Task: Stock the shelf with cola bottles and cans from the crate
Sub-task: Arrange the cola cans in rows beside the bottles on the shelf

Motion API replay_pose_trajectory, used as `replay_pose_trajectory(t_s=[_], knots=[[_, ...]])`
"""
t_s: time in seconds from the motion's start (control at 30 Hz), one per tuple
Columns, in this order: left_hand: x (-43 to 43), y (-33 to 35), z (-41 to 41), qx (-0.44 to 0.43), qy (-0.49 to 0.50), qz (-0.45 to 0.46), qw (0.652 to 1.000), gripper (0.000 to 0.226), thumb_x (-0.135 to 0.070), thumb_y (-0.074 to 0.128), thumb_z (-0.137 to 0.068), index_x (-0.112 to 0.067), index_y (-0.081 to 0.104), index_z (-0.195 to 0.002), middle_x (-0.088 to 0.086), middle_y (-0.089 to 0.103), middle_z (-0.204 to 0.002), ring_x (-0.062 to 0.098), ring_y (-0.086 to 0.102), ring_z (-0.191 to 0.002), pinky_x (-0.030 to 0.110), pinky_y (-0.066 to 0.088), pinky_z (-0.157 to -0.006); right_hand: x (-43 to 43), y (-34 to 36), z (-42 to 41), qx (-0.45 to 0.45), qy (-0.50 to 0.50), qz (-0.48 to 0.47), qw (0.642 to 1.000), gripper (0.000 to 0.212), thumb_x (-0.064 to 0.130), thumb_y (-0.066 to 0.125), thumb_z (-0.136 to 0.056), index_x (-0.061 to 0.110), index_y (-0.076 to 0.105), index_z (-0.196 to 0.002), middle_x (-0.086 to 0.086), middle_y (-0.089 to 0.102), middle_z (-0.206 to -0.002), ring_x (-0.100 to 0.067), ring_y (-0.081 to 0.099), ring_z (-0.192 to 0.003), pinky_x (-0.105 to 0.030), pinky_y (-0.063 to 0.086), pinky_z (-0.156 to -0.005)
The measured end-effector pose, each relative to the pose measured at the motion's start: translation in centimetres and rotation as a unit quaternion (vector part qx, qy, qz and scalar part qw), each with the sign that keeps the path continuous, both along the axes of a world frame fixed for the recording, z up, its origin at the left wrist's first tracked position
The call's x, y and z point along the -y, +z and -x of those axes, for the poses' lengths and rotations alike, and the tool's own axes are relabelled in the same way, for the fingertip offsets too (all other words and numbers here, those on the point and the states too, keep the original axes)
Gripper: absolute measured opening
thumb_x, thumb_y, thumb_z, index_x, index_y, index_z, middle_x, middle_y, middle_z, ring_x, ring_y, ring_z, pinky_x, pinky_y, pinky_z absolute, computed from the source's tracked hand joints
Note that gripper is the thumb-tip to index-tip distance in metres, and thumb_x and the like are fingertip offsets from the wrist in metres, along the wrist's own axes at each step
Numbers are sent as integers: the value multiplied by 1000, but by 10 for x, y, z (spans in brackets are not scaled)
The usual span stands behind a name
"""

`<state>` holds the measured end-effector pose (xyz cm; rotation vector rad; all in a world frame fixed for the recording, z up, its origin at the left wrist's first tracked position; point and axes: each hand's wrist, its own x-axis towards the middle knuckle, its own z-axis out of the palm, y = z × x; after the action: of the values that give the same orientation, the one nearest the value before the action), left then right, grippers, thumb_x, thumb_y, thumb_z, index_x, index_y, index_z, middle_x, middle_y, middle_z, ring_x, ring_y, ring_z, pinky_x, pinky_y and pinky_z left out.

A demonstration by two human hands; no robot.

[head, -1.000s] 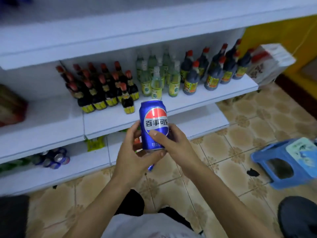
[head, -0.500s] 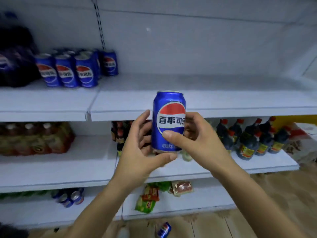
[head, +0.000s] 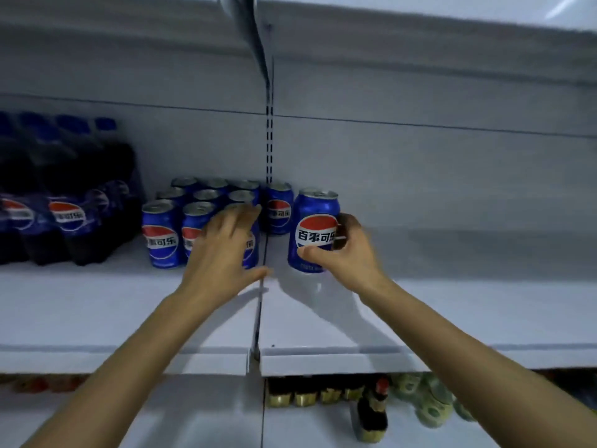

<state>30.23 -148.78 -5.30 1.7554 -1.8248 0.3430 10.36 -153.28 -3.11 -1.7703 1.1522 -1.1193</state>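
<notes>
A white shelf (head: 452,318) spans the view, its two halves meeting at a dark seam (head: 256,324). Behind it a pale back panel (head: 420,173) carries a slotted upright (head: 269,140). An upper board (head: 387,8) hangs overhead; the light is dim and bluish.

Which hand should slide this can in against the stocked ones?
Right. The right hand grips the can, upright just right of the stocked cans; the left hand is open in front of those, holding nothing.
</notes>
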Motion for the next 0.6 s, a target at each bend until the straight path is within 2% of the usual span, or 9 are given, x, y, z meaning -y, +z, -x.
replay_pose_trajectory(t_s=[0.1,0.17,0.3,0.47,0.6], knots=[[30,-5,-40,93,7,27,995,90,-39,89,-53,-18,50,-131,10,52,-135,37,50,-119,51,43,-94,41,-6,-35,-8,-26,-2,1000,67,19,86,-66,19,46,-120,7,59,-104,-14,61,-96,-27,53,-82],[42,-6,-52,113,10,26,993,85,-40,88,-51,-20,55,-126,9,58,-129,36,55,-114,51,41,-93,65,-14,-53,-23,-41,-11,999,69,21,86,-67,16,45,-122,4,58,-107,-17,60,-99,-31,53,-86],[55,-11,-60,119,8,27,992,86,-44,88,-49,-26,50,-125,3,61,-122,30,59,-107,47,40,-92,99,-35,-75,-24,-57,-7,998,68,24,86,-66,15,44,-119,-3,61,-115,-20,61,-101,-33,52,-85],[60,-14,-64,125,11,41,991,86,-45,89,-47,-25,55,-123,6,62,-118,34,60,-102,51,43,-89,113,-53,-89,-38,-60,-8,997,64,27,86,-67,21,41,-111,4,57,-107,-16,58,-95,-35,51,-84],[61,-17,-64,140,12,66,988,89,-49,87,-46,-29,45,-122,4,62,-116,32,61,-100,50,45,-88,115,-59,-97,-49,-62,-3,997,63,26,86,-67,22,39,-109,5,57,-104,-14,57,-91,-31,48,-80]])
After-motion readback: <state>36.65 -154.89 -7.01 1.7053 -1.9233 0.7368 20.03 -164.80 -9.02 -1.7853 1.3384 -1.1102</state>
